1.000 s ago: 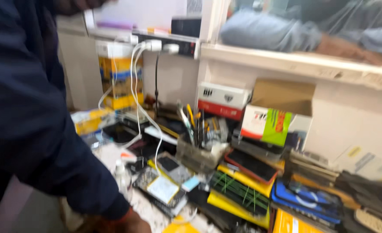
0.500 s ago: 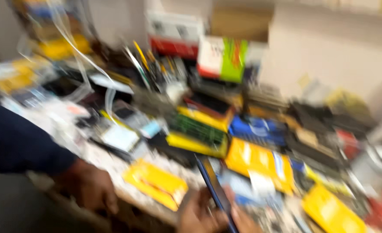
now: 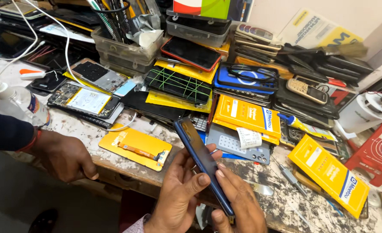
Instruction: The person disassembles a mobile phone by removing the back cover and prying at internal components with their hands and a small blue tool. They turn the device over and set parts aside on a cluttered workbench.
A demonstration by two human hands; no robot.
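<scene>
I hold a dark blue smartphone (image 3: 201, 162) edge-on and tilted over the near edge of the workbench (image 3: 281, 190). My left hand (image 3: 178, 196) wraps it from the left, thumb on its side. My right hand (image 3: 240, 205) grips its lower end from the right. A yellow replacement screen with a flex cable (image 3: 135, 146) lies on the bench just left of the phone. Another person's hand (image 3: 63, 156), in a dark blue sleeve, rests fisted on the bench edge at the left.
The bench is crowded: an opened phone with bare battery (image 3: 87, 101), yellow part packets (image 3: 247, 116) (image 3: 329, 172), stacked phones and cases, a clear bottle (image 3: 16, 101), white cables, a tool-filled tray (image 3: 126, 43), a white cup (image 3: 361, 112), and a screwdriver (image 3: 288, 172).
The view has swung down and right and come sharp. My hands have risen into view with the blue phone. The other person's hand stays on the bench edge.
</scene>
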